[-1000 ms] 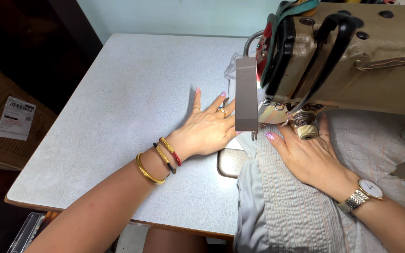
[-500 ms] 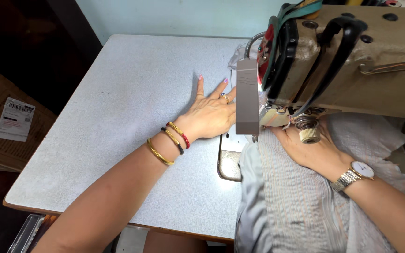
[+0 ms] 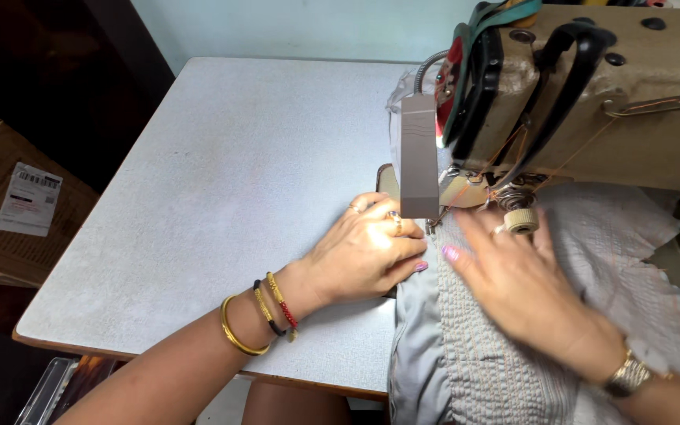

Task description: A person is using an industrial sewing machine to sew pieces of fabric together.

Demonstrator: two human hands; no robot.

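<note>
We judge the grey shirred fabric (image 3: 505, 370) soft, light and stretchy. It lies under the sewing machine (image 3: 592, 102), draping off the bench (image 3: 222, 205). Our left hand (image 3: 367, 252) and right hand (image 3: 525, 291) press flat, fingers spread, on it beside the needle.

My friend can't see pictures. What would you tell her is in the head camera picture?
Two bare hands press grey gathered fabric flat under a beige sewing machine on a pale grey table. The left hand, with bangles on its wrist, rests at the fabric's edge; the right hand, wearing a watch, lies on top of the cloth.
</note>
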